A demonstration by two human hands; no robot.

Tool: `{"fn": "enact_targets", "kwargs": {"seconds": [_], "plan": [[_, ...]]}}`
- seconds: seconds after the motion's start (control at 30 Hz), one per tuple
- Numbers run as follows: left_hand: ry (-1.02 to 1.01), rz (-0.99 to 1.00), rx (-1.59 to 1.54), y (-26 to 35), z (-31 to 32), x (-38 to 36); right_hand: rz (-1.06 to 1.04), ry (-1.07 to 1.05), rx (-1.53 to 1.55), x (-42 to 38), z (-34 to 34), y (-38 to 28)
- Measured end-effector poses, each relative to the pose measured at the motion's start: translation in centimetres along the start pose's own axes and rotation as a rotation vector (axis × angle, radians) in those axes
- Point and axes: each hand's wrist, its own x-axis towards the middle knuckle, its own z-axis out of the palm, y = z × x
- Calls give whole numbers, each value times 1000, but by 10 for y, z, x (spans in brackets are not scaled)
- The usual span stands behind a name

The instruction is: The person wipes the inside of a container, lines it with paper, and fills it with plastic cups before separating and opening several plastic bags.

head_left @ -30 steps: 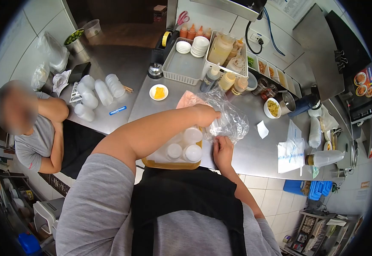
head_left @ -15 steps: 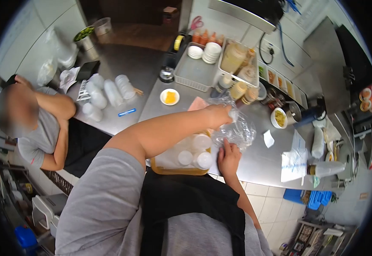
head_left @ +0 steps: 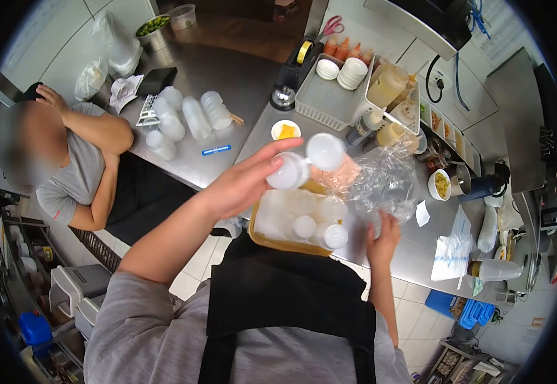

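Observation:
My left hand is raised over the tray, its thumb and fingers closed on a small translucent sauce cup whose hinged lid is flipped out to the right. Below it, a tan tray holds several white-lidded plastic cups. My right hand is at the near edge of a crumpled clear plastic bag, pinching its film between thumb and fingers. A pinkish-orange sheet or packet lies partly under the bag; what it is I cannot make out.
A person with folded arms is at the left beside the steel counter. Stacked plastic cups and a blue marker lie there. Behind the tray are a small dish of yellow food, a white basket and sauce bottles.
My left hand has come back from the bag toward the left, now with the sauce cup in it. My right hand stays by the bag's near edge. The camera view has shifted.

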Motion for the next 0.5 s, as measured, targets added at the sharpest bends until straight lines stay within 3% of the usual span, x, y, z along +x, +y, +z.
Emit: {"fn": "enact_targets", "kwargs": {"seconds": [0.03, 0.13, 0.2, 0.27, 0.3, 0.37, 0.4, 0.5], "plan": [[8, -10, -11, -8, 0, -12, -5, 37, -40, 5, -12, -2], [339, -55, -72, -34, -1, -41, -97, 140, -44, 36, -48, -19], [383, -139, 28, -53, -4, -52, -120, 166, 366, 56, -75, -55], [431, -211, 325, -53, 3, -56, -215, 66, 511, 61, -95, -98], [426, -202, 326, -53, 2, -56, -303, -44, 550, 62, -106, -119], [332, -224, 880, -57, 0, -54, -500, -232, 529, 61, -109, -142], [350, -264, 904, -67, -1, -52, -539, -359, 475, 58, -114, -151], [295, -247, 1052, -89, -3, -45, -604, -447, 321, 45, -109, -158]]}}
